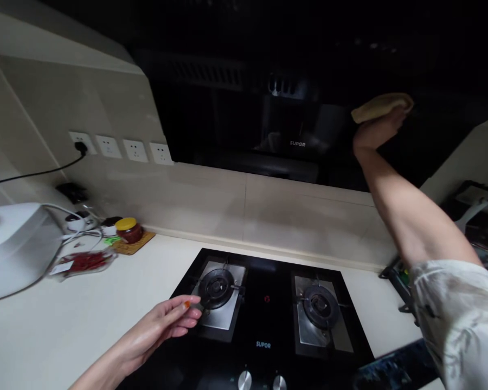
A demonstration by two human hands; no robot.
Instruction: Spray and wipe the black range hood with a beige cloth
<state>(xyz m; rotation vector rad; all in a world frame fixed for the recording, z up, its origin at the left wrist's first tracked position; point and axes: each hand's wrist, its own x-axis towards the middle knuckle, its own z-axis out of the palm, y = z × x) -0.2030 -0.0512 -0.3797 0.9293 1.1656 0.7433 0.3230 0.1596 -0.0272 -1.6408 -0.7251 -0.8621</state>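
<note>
My right hand reaches up at the upper right with its fingers around a folded yellowish cloth, pressed to the glossy black front of the range hood. Part of those fingers is hidden behind the cloth and wrist. Lower down, my left hand hovers by the left burner of the black gas stove. Its fingers are loosely bent and apart, holding nothing. An orange spot shows on the thumb.
Left on the white counter are a white appliance, a packet of red dried peppers and a yellow-lidded jar. Wall sockets hold a black plug. A dark rack stands right of the stove.
</note>
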